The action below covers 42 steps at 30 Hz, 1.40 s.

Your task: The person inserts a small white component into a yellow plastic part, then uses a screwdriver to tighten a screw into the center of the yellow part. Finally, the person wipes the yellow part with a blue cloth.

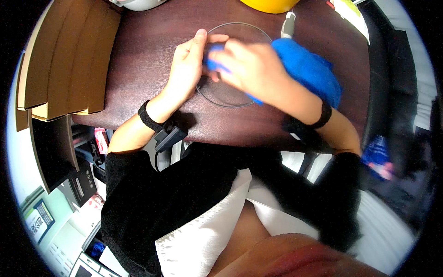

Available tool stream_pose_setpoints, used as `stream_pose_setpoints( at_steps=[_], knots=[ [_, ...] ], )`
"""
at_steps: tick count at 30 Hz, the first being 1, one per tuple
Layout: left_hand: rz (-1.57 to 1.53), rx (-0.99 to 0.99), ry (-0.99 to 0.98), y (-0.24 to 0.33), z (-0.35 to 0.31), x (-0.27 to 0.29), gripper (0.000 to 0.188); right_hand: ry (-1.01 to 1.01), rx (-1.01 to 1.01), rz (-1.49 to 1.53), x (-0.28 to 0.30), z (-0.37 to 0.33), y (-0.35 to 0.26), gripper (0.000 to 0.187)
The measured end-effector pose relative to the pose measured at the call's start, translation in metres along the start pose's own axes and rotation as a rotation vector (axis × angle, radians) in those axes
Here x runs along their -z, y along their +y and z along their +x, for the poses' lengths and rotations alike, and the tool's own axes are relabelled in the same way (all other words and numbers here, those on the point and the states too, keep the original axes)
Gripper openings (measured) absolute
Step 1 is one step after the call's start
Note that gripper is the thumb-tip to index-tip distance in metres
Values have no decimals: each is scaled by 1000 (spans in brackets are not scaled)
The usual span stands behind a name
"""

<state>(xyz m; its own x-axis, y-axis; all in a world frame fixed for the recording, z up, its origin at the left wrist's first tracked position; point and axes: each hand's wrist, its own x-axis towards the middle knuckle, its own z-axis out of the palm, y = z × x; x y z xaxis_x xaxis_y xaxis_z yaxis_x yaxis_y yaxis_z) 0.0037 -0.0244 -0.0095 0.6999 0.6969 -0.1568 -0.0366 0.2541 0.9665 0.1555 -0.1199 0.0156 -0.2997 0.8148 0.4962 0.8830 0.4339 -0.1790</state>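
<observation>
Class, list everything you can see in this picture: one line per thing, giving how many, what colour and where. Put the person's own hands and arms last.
Dark brown wooden table: one, fills the upper middle.
Round clear glass dish: one, transparent, middle of the table under the hands.
Bright blue cloth: one, bunched over the dish's right side.
Tan cardboard sheets: a stack, upper left.
Yellow rounded object: one, top edge, only partly seen.
White rounded object: one, top edge left.
Small white and grey device: one, just beyond the dish.
Black wrist bands: two, one per wrist.
Left hand: touches the dish's left rim.
Right hand: blurred, pressing the cloth onto the dish.
Black sleeves: two, lower frame.
</observation>
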Motion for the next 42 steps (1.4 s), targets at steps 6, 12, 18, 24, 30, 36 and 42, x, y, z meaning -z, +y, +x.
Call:
stream_pose_setpoints(
  at_steps=[6,12,18,24,30,36,42],
  knots=[
    [-4,78,-14,8,-1,-4,55,-330,55,134,17,-41,-18,24],
    [52,47,-11,8,-5,-5,56,-148,-286,-205,37,-48,11,27],
    [9,80,-51,8,-3,-6,54,42,-268,-281,27,-13,17,30],
    [6,88,-39,9,-6,-6,54,-223,-62,7,23,-42,-16,30],
    [4,74,-60,8,-5,-7,53,-489,-10,23,47,-71,-23,26],
    [82,61,-74,11,-3,-8,57,-184,-242,-348,60,-55,16,26],
    [49,64,-58,8,-3,-4,53,-212,-161,-367,52,-57,25,18]
  ],
)
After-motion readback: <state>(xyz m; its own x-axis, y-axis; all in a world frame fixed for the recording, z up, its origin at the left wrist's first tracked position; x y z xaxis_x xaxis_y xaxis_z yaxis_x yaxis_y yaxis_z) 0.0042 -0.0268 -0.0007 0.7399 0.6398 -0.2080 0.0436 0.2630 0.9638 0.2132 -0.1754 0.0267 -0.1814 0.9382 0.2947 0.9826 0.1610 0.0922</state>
